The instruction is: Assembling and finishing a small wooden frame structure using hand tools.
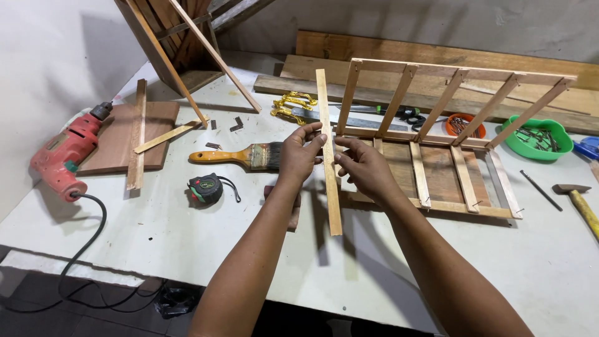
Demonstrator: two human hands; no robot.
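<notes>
Hands both on thin wooden slat (329,156), held upright-ish above worktop (187,243) centre. Your left hand (298,153) pinches it w/ thumb and fingertips; your right hand (363,165) grips its other edge, fingers curled narrow. Slatted wooden frame (449,131) lies just right of the slat. Paintbrush (240,156) and tape measure (206,187) sit left of your left hand; red drill (62,153) near worktop's left edge.

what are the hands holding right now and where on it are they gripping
A thin wooden strip, pinched near its middle by the left hand and right hand.
</notes>
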